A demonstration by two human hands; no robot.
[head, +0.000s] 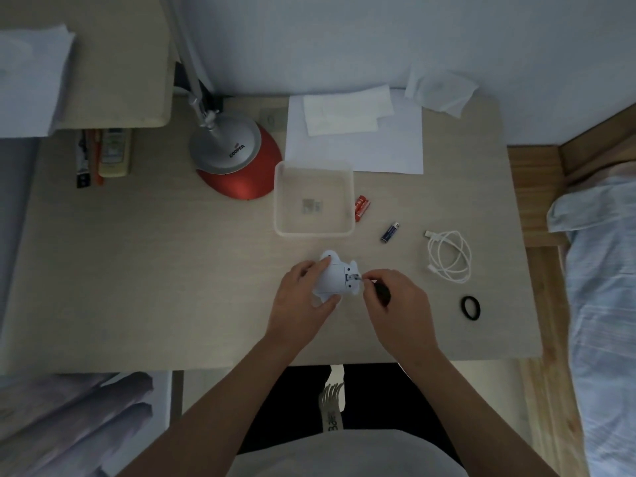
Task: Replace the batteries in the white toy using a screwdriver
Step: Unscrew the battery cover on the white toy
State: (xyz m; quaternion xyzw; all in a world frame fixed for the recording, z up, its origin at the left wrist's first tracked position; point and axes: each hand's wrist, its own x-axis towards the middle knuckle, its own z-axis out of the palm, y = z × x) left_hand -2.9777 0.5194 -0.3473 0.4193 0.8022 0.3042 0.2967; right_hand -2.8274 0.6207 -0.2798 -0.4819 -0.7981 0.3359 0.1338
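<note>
White toy (332, 278) in left hand (303, 301); lamp base (241, 163) w/ COOPER logo.

Head-worn view, steeply down onto desk (137, 270)

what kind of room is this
Most likely a bedroom or dorm room: a small desk with a red-based desk lamp, and a bed's blue bedding close beside it on the right.

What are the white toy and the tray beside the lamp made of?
The white toy looks like hard moulded plastic, smooth and matte. The tray is probably frosted translucent plastic: the desk tone shows through its walls.
</note>
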